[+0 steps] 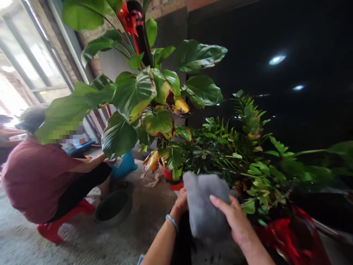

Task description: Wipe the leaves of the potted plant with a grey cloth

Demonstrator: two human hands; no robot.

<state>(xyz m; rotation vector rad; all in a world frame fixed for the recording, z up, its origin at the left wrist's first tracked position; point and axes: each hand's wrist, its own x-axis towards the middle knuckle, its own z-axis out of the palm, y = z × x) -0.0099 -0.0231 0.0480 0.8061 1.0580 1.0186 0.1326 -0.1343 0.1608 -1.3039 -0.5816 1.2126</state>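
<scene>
A folded grey cloth (202, 209) is held up in front of me, close to the lower leaves of the plants. My left hand (181, 201), with a pale bangle on its wrist, is closed on the cloth's left edge; the fingers are partly hidden behind it. From the right side, my right hand (230, 213) grips the cloth with its thumb pressed on the near face. Just beyond the cloth stands a tall potted plant (134, 92) with broad green leaves, some yellowed and browned at the edges. Its red pot (166, 172) shows below the leaves.
At left, a person in a dark red shirt (38, 176) sits on a red plastic stool (51, 230). A dark basin (114, 206) and a blue bag-like item (124, 167) lie nearby on the concrete floor. Bushy plants (256, 169) and red wrapping (289, 235) fill the right.
</scene>
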